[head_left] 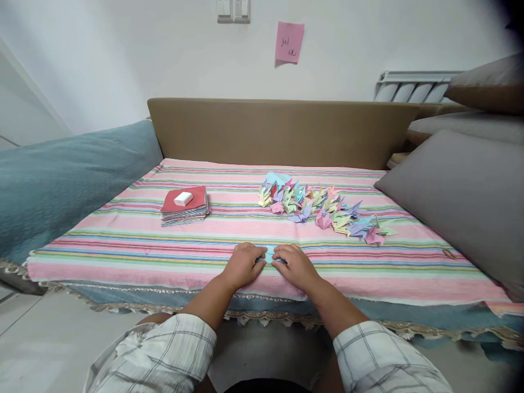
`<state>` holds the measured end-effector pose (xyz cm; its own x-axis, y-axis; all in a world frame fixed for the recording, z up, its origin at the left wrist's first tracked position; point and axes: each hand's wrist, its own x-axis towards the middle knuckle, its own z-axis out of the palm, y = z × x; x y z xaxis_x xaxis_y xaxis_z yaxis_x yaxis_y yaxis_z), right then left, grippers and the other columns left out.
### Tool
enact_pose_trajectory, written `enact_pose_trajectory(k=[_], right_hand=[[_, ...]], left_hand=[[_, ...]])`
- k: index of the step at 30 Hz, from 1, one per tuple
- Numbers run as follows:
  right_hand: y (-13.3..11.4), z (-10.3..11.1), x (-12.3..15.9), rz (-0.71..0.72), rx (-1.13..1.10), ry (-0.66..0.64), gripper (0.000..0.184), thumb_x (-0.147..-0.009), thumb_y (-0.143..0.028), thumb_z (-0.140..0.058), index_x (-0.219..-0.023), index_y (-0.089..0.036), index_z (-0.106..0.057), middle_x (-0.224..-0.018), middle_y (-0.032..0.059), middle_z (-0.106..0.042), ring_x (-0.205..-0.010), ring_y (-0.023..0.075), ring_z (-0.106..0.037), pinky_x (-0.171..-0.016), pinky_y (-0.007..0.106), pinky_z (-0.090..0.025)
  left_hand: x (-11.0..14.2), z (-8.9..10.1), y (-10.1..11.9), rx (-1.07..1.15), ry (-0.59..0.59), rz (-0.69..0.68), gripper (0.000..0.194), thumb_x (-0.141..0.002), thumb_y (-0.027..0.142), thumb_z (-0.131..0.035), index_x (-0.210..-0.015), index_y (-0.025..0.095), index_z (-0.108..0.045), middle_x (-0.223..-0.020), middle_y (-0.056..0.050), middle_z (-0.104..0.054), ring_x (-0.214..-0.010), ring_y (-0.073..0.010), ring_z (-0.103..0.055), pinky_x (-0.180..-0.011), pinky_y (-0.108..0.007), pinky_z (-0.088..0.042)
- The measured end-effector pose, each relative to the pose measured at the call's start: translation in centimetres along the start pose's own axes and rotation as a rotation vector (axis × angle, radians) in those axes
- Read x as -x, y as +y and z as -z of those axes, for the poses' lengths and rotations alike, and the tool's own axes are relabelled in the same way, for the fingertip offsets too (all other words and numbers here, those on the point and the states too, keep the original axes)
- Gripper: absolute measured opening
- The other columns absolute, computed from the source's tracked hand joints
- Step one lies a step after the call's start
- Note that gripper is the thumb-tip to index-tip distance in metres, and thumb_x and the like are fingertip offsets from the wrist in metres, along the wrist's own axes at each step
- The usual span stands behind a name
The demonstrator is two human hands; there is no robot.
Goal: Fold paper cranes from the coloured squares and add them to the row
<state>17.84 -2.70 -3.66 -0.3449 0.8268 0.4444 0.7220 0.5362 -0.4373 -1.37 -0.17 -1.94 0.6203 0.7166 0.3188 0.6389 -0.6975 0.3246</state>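
Note:
A small piece of light blue paper [269,254] lies on the striped cloth near its front edge, mostly hidden under my fingers. My left hand [244,264] grips its left side with bent fingers and thumb. On the other side, my right hand [295,265] holds the paper the same way. A narrow strip of blue shows between the two thumbs. Beyond my right hand, several folded paper cranes [303,210] in many colours spread across the cloth. Off to the left stands a stack of square paper [184,213] with a red sheet on top and a white block [183,198] resting on it.
The striped cloth [123,245] covers a sofa seat with a brown backrest [278,134]. A blue-covered armrest [82,169] bounds the left, and grey cushions [458,191] pile up on the right. A small brown object [449,254] lies near them. A pink note [289,42] sticks to the wall.

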Motion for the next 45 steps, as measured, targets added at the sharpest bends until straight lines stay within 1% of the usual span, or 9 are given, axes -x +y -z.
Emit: enact_pose_trajectory(k=[8, 13, 15, 19, 25, 33, 37, 40, 45], right_hand=[[0.0, 0.0, 0.0, -0.064, -0.052, 0.011, 0.007, -0.078, -0.022, -0.06, -0.082, -0.021, -0.065, -0.099, 0.0048, -0.065, -0.097, 0.0197, -0.055, -0.087, 0.036, -0.039], [0.2, -0.2, 0.0, -0.047, -0.044, 0.015, 0.009, -0.082, -0.023, -0.056, -0.082, -0.02, -0.065, -0.098, 0.0048, -0.064, -0.097, 0.0192, -0.054, -0.087, 0.035, -0.039], [0.2, -0.3, 0.0, -0.046, -0.036, 0.013, 0.009, -0.083, -0.023, -0.055, -0.082, -0.02, -0.064, -0.097, 0.0045, -0.064, -0.096, 0.0191, -0.054, -0.086, 0.034, -0.038], [0.0, -0.4, -0.1, -0.052, -0.014, 0.021, 0.01, -0.084, -0.022, -0.053, -0.08, -0.02, -0.062, -0.095, 0.0042, -0.064, -0.095, 0.0188, -0.054, -0.086, 0.034, -0.038], [0.2, -0.5, 0.0, -0.068, -0.014, 0.03, 0.01, -0.085, -0.024, -0.052, -0.079, -0.02, -0.06, -0.096, 0.0046, -0.064, -0.095, 0.0187, -0.054, -0.085, 0.034, -0.039], [0.4, -1.0, -0.2, -0.125, -0.079, 0.1, 0.009, -0.078, -0.021, -0.057, -0.069, -0.02, -0.058, -0.092, 0.0049, -0.066, -0.092, 0.0189, -0.057, -0.085, 0.035, -0.04], [0.1, -1.1, -0.5, -0.164, -0.079, 0.105, 0.012, -0.076, -0.018, -0.057, -0.064, -0.02, -0.056, -0.09, 0.0043, -0.067, -0.091, 0.0189, -0.058, -0.084, 0.034, -0.04], [-0.1, -1.0, -0.6, -0.187, -0.064, 0.099, 0.014, -0.075, -0.017, -0.056, -0.061, -0.02, -0.054, -0.089, 0.0039, -0.066, -0.09, 0.019, -0.058, -0.084, 0.033, -0.039], [-0.5, -1.0, -0.8, -0.219, -0.011, 0.084, 0.014, -0.072, -0.016, -0.054, -0.06, -0.02, -0.051, -0.085, 0.0032, -0.065, -0.087, 0.0185, -0.057, -0.082, 0.032, -0.04]], left_hand=[[0.0, 0.1, 0.3, -0.001, 0.016, 0.002, 0.018, -0.078, 0.021, -0.053, -0.092, 0.023, -0.065, -0.097, -0.003, -0.069, -0.09, -0.0203, -0.059, -0.083, -0.036, -0.041], [-0.1, 0.0, 0.2, -0.008, 0.023, -0.058, 0.021, -0.081, 0.022, -0.051, -0.092, 0.026, -0.068, -0.107, -0.002, -0.067, -0.097, -0.0199, -0.059, -0.086, -0.037, -0.04], [-0.1, -0.1, 0.2, -0.015, 0.023, -0.06, 0.02, -0.081, 0.026, -0.052, -0.092, 0.027, -0.069, -0.109, -0.002, -0.066, -0.097, -0.0203, -0.059, -0.087, -0.038, -0.04], [-0.3, -0.2, 0.3, -0.005, 0.03, -0.017, 0.017, -0.08, 0.033, -0.056, -0.086, 0.028, -0.071, -0.107, -0.001, -0.067, -0.096, -0.021, -0.06, -0.086, -0.037, -0.04], [-0.7, -0.4, 0.4, 0.024, 0.052, 0.082, 0.014, -0.079, 0.033, -0.058, -0.073, 0.023, -0.066, -0.101, 0.0, -0.069, -0.091, -0.0203, -0.06, -0.083, -0.036, -0.042], [-0.6, -0.7, 0.3, 0.06, 0.111, 0.098, 0.014, -0.077, 0.03, -0.059, -0.067, 0.021, -0.061, -0.093, -0.003, -0.07, -0.086, -0.0199, -0.061, -0.081, -0.035, -0.044], [-0.5, -0.8, 0.1, 0.057, 0.141, 0.099, 0.004, -0.072, 0.023, -0.06, -0.069, 0.02, -0.061, -0.1, -0.005, -0.068, -0.093, -0.0211, -0.06, -0.085, -0.036, -0.043], [-0.5, -1.0, -0.1, 0.061, 0.146, 0.113, 0.007, -0.073, 0.024, -0.06, -0.068, 0.019, -0.06, -0.103, -0.007, -0.067, -0.097, -0.0221, -0.06, -0.088, -0.038, -0.042], [-0.8, -1.1, -0.2, 0.077, 0.118, 0.155, 0.011, -0.072, 0.023, -0.062, -0.061, 0.018, -0.059, -0.099, -0.007, -0.068, -0.099, -0.0227, -0.059, -0.088, -0.038, -0.042]])
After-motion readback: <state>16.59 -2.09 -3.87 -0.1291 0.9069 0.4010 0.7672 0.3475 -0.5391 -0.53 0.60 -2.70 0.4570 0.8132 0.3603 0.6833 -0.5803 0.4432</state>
